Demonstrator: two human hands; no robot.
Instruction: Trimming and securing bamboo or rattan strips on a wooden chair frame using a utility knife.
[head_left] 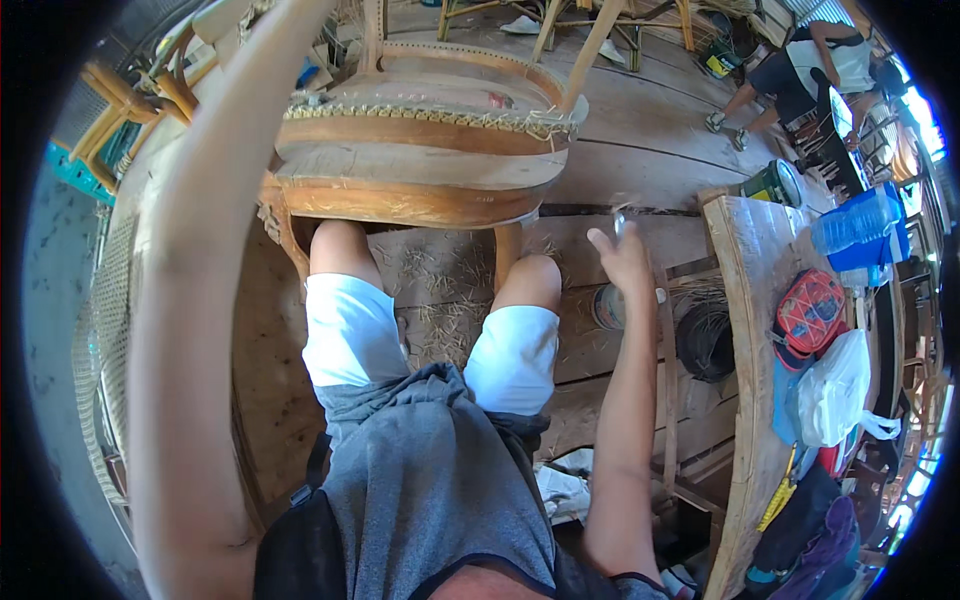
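- One wooden chair frame (pixel 420 205), w/ braided edging (pixel 420 120), upper ctr., at person's knees (pixel 532 280).
- R hand (pixel 628 262): fingers curled round small shiny obj. (pixel 619 222), blurred, kind unclear; R of chair, apart from it.
- L forearm (pixel 195 220): raised, blurred; L hand beyond upper edge, grip can't tell.
- Floor betw. legs: straw-coloured scraps (pixel 435 275).
- Bench (pixel 740 300), R side: white plastic bag (pixel 833 385).
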